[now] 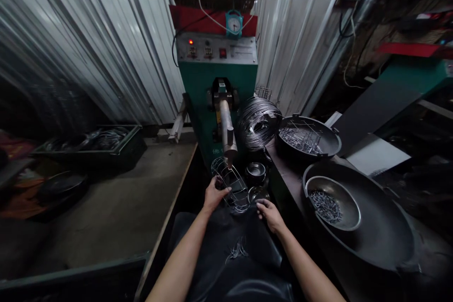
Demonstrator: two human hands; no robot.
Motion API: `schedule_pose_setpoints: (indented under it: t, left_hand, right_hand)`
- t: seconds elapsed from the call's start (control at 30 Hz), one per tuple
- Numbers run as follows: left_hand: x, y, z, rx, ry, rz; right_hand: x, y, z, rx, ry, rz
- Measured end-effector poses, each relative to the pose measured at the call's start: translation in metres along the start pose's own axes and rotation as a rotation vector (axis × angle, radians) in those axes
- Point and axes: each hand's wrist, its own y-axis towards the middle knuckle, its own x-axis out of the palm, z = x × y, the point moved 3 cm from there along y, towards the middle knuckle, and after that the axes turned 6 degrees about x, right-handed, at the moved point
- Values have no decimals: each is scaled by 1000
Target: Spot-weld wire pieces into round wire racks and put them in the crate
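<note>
My left hand (214, 196) is closed on the left side of a round wire frame (242, 184), thumb laid over its wires. The frame is tilted, and its upper end sits just under the tip of the metal electrode arm (228, 137) of a green spot-welding machine (194, 87). Near the frame's lower right end, my right hand (269, 214) has its fingers pinched together. Whatever it may hold is too small to make out. A small pile of short wire pieces (237, 250) lies on the dark apron (208, 245) over my lap.
A wire coil (258, 125) hangs right of the electrode arm. Farther right, a black pan (331, 139) holds wire pieces; a bigger pan (385, 226) holds a metal bowl (356, 205) of short wires. A green crate (88, 155) stands left. A clock (234, 23) tops the machine.
</note>
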Motion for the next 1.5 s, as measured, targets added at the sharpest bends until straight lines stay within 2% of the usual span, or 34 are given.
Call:
schedule_pose_setpoints:
  t: [0.33, 0.57, 0.93, 1.17, 1.27, 1.37, 1.43, 1.5]
  left_hand:
    - [4, -2, -4, -23, -81, 12]
    - [1, -3, -1, -43, -49, 38]
    - [2, 1, -7, -50, -87, -19]
    - [0, -26, -10, 43, -231, -90]
    - [-15, -35, -2, 18, -285, 27]
    - [-50, -38, 12, -19, -434, 276]
    - [-89, -39, 21, 12, -517, 502]
    - [-143, -47, 21, 58, -583, 734]
  right_hand:
    - [0, -2, -2, -5, 1, 6]
    - [-1, -1, 0, -14, 11, -2]
    - [-5, -1, 1, -14, -29, -9]
    - [-6, 1, -2, -18, 7, -16]
    - [-7, 2, -8, -4, -8, -18]
    - [-13, 0, -10, 29, -68, -24]
    - [-22, 5, -9, 48, -141, -20]
    - [-32, 19, -7, 28, -278, -12]
